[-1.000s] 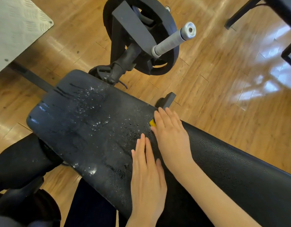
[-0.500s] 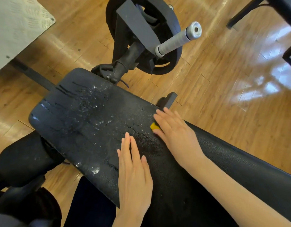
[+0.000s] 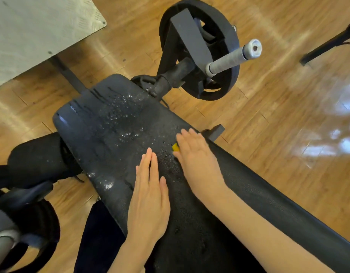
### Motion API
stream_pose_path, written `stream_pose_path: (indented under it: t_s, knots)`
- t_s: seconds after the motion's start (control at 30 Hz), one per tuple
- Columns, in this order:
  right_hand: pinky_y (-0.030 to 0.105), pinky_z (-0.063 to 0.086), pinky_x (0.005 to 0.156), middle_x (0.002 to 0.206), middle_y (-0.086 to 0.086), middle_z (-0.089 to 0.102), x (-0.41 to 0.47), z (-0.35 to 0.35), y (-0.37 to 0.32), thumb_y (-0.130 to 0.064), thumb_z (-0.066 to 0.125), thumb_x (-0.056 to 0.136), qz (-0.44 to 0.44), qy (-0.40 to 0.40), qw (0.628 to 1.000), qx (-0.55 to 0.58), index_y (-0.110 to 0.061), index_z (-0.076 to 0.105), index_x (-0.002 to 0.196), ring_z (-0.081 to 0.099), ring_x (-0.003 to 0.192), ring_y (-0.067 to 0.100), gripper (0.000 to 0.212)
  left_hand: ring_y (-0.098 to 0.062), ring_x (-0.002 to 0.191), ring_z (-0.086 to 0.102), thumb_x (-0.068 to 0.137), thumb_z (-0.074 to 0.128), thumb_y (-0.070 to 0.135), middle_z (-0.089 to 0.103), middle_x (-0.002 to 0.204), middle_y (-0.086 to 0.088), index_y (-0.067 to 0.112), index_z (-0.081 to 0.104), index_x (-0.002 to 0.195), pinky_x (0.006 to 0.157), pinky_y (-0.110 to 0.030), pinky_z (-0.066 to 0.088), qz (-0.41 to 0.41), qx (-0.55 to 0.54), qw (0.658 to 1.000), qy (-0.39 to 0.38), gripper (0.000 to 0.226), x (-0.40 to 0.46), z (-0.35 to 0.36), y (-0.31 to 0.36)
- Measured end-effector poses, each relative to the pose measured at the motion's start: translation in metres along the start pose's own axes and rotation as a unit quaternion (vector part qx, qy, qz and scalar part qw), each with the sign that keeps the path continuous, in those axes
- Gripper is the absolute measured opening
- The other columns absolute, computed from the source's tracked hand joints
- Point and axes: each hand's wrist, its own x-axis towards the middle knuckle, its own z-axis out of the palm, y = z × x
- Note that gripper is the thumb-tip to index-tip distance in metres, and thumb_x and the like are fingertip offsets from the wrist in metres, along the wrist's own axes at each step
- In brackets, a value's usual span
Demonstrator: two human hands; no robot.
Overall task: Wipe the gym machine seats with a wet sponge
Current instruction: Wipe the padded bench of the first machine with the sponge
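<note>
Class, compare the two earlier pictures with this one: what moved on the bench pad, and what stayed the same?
The left hand slid along the wet seat pad away from the right hand, then held flat. The right hand crept slightly toward the pad's far edge, pressing the yellow sponge beneath its straight fingers. Nothing was grasped or released. The water droplets and the weight plate are unchanged.

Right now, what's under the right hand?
A yellow sponge corner shows beneath the flat right hand, on the wet black seat. The rest is covered.

no readable text, no labels, no brand marks, no numbers or signs on anything in view
</note>
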Motion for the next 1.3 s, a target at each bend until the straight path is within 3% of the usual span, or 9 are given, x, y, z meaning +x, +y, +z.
stream_pose_path:
  t_s: [0.07, 0.27, 0.47, 0.67, 0.77, 0.87, 1.03, 1.23, 1.3]
  knots:
    - [0.043, 0.04, 0.104, 0.128, 0.013, 0.062, -0.024, 0.007, 0.009, -0.029, 0.076, 0.08, -0.09, -0.001, 0.996, -0.012, -0.006, 0.063, 0.124, 0.055, 0.124, 0.03, 0.051, -0.006, 0.153, -0.002, 0.101, 0.019, 0.037, -0.001, 0.166, 0.016, 0.02, 0.009, 0.159, 0.114, -0.005, -0.006, 0.01, -0.006, 1.0, 0.008, 0.061, 0.0, 0.001, -0.001]
    - [0.036, 0.006, 0.119, 0.159, 0.007, 0.021, 0.007, -0.001, 0.01, -0.032, 0.035, 0.105, -0.034, -0.033, 0.999, -0.009, -0.013, 0.024, 0.151, 0.012, 0.148, 0.024, 0.052, 0.018, 0.14, -0.019, 0.108, 0.025, 0.032, -0.006, 0.163, 0.019, 0.019, 0.008, 0.157, 0.119, -0.015, -0.002, 0.027, -0.007, 0.999, 0.033, 0.054, -0.001, 0.004, -0.002]
    - [0.047, 0.042, 0.102, 0.13, 0.015, 0.061, -0.061, 0.001, 0.013, -0.029, 0.067, 0.083, -0.111, -0.009, 0.993, -0.026, -0.002, 0.062, 0.124, 0.056, 0.123, 0.031, 0.049, -0.012, 0.151, 0.011, 0.104, 0.021, 0.028, 0.017, 0.165, -0.006, 0.005, 0.017, 0.155, 0.121, -0.022, -0.003, 0.059, 0.034, 0.997, 0.046, 0.056, 0.0, 0.008, -0.009]
    - [0.037, 0.019, 0.117, 0.152, 0.01, 0.036, 0.011, 0.002, 0.0, -0.03, 0.046, 0.101, -0.073, -0.035, 0.996, -0.033, -0.007, 0.036, 0.146, 0.029, 0.143, 0.025, 0.051, -0.008, 0.152, 0.005, 0.104, 0.02, 0.028, 0.014, 0.165, -0.003, 0.005, 0.021, 0.156, 0.124, -0.031, 0.007, 0.063, 0.048, 0.996, 0.042, 0.057, 0.001, 0.012, -0.012]
    - [0.04, 0.033, 0.112, 0.137, 0.011, 0.055, -0.04, -0.001, 0.007, -0.027, 0.057, 0.093, -0.09, 0.018, 0.996, -0.019, -0.004, 0.055, 0.132, 0.05, 0.129, 0.027, 0.046, -0.014, 0.152, 0.014, 0.104, 0.018, 0.029, 0.017, 0.165, -0.004, 0.003, 0.022, 0.156, 0.124, -0.033, 0.011, 0.057, 0.05, 0.996, 0.035, 0.058, 0.001, 0.012, -0.011]
    - [0.039, 0.031, 0.11, 0.131, 0.009, 0.061, -0.074, -0.003, 0.017, -0.033, 0.039, 0.092, -0.118, -0.001, 0.993, -0.024, -0.006, 0.062, 0.125, 0.056, 0.124, 0.024, 0.049, -0.014, 0.152, 0.015, 0.104, 0.017, 0.029, 0.018, 0.165, -0.004, 0.003, 0.022, 0.156, 0.124, -0.038, 0.017, 0.052, 0.053, 0.997, 0.027, 0.058, 0.002, 0.012, -0.011]
    - [0.034, 0.02, 0.116, 0.148, 0.009, 0.043, 0.007, 0.003, 0.005, -0.03, 0.048, 0.099, -0.077, -0.014, 0.997, -0.012, -0.008, 0.043, 0.143, 0.035, 0.14, 0.024, 0.05, -0.012, 0.153, 0.012, 0.103, 0.013, 0.031, 0.014, 0.165, -0.001, 0.009, 0.014, 0.156, 0.124, -0.037, 0.014, 0.056, 0.057, 0.996, 0.026, 0.057, 0.002, 0.012, -0.011]
    - [0.038, 0.039, 0.106, 0.123, 0.008, 0.066, -0.053, 0.002, 0.013, -0.034, 0.041, 0.091, -0.143, 0.033, 0.988, -0.041, -0.008, 0.067, 0.118, 0.062, 0.116, 0.024, 0.046, -0.022, 0.15, 0.025, 0.103, 0.021, 0.022, 0.027, 0.16, -0.011, 0.0, 0.027, 0.152, 0.118, -0.046, 0.031, 0.077, 0.103, 0.991, 0.037, 0.055, 0.002, 0.015, -0.016]
    - [0.042, 0.047, 0.099, 0.118, 0.011, 0.068, -0.014, 0.013, 0.003, -0.029, 0.058, 0.089, -0.121, 0.068, 0.989, -0.053, -0.005, 0.067, 0.116, 0.063, 0.113, 0.027, 0.037, -0.021, 0.15, 0.023, 0.102, 0.021, 0.021, 0.027, 0.16, -0.01, 0.003, 0.022, 0.152, 0.119, -0.046, 0.03, 0.083, 0.107, 0.99, 0.051, 0.053, 0.005, 0.015, -0.017]
